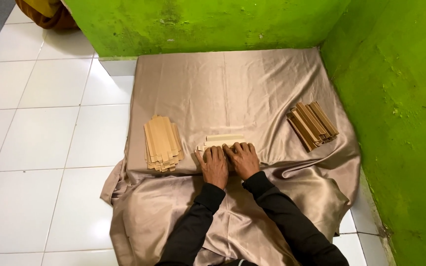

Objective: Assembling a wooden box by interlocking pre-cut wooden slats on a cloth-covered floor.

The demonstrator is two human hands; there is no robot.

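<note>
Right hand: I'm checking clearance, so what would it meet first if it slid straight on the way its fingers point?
The right hand already rests on pale wooden strips; past them, likely only bare satin cloth, then the green wall.

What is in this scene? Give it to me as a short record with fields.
surface: beige cloth spread on white floor tiles
left hand: flat on a small strip stack
right hand: flat on the same stack, beside the left
left pile: pale wood strips
right pile: darker wood strips
walls: green wall, back and right
</note>
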